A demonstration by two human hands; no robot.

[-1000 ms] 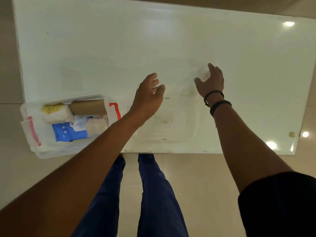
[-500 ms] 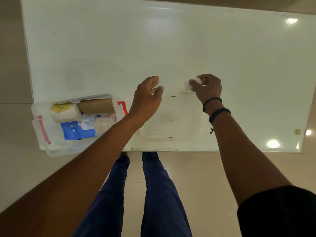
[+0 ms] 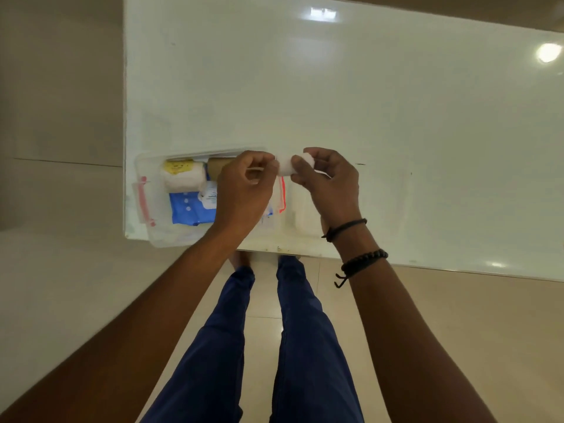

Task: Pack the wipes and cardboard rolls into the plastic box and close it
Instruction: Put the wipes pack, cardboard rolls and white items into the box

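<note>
A clear plastic box (image 3: 158, 236) with red latches (image 3: 143, 199) sits at the table's near left corner. Inside lie a cardboard roll (image 3: 215, 167), a blue wipes pack (image 3: 186, 209) and a white pack with a yellow label (image 3: 183, 177). My right hand (image 3: 329, 184) pinches a small white roll (image 3: 285, 166) just above the box's right edge. My left hand (image 3: 244, 190) hovers over the box, its fingertips closed on the roll's left end. The clear lid (image 3: 302, 218) lies flat on the table under my right hand, right of the box.
The white glossy table (image 3: 335, 102) stretches far and to the right. Its near edge runs just behind my wrists, and the box overhangs that edge slightly. My legs and the tiled floor show below.
My right hand picked the small white roll off the table and carried it left to the box. My left hand closed and met it there. The view shifted right.
</note>
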